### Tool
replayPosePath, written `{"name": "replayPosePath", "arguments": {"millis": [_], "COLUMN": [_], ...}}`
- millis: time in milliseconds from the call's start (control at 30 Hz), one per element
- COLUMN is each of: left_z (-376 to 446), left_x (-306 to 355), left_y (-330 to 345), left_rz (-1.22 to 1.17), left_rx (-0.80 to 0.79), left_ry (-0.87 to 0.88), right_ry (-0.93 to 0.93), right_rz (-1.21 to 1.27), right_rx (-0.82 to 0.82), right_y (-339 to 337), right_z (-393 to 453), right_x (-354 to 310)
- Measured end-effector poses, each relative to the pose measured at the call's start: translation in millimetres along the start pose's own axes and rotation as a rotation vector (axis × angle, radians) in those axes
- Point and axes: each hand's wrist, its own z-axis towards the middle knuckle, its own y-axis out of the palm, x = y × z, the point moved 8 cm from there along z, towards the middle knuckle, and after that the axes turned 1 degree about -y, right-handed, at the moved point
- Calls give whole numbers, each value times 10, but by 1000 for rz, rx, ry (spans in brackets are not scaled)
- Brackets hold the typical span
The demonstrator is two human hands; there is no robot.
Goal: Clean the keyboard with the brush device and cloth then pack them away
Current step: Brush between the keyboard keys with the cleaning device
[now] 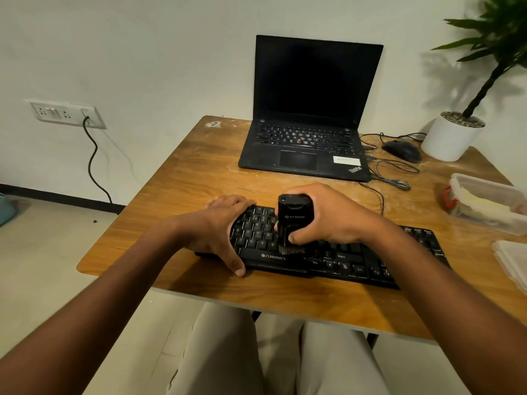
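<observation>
So a wooden table (182,178) is spread out under both hands. Beyond the hands, an open black laptop (308,115) with a dark screen is parked, and a white plant pot (452,138) is seen far off past the right hand. The black keyboard (342,260) is laid flat right under both hands, near the table's front edge. A clear plastic container (484,203) is set off to the right of the right hand, with what's probably a folded pale cloth (513,263) just nearer than it. A mouse (402,149) is left beyond the right hand.

The left hand (222,226) is clamped over the keyboard's left end, fingers curled over the far edge, thumb on the near edge. The black brush device (292,223) is gripped in the right hand (328,215), fingers wrapped round it, bristle end pressed onto the middle keys.
</observation>
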Motion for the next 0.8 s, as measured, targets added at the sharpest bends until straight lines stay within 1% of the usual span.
{"name": "replayPosePath", "arguments": {"millis": [100, 200, 300, 367, 400, 500, 533, 567, 667, 800], "left_z": [0, -2, -8, -12, -15, -16, -13, -10, -7, -13], "left_x": [0, 7, 20, 23, 26, 27, 21, 20, 23, 31], "left_y": [5, -6, -15, -17, -15, -12, -10, -9, -7, -16], "left_rz": [1, 1, 2, 3, 3, 4, 7, 12, 15, 8], "left_rx": [-4, -9, -13, -15, -15, -14, -12, -11, -9, -14], "left_ry": [-3, -12, -13, -12, -10, -5, -4, -4, -3, -16], "right_ry": [67, 58, 25, -5, -14, 8, 17, 30, 73, 50], "right_rz": [-20, -97, -70, -32, -8, 47, 30, 13, 11, -55], "right_rx": [156, 318, 363, 330, 274, 4, -34, -25, 138, 343], "right_y": [-133, -259, -277, -268, -243, -53, -13, -13, -147, -324], "right_z": [108, 233, 267, 210, 161, 24, 9, 13, 126, 273], "right_x": [162, 208, 139, 54, 4, -58, -40, 1, 151, 237]}}
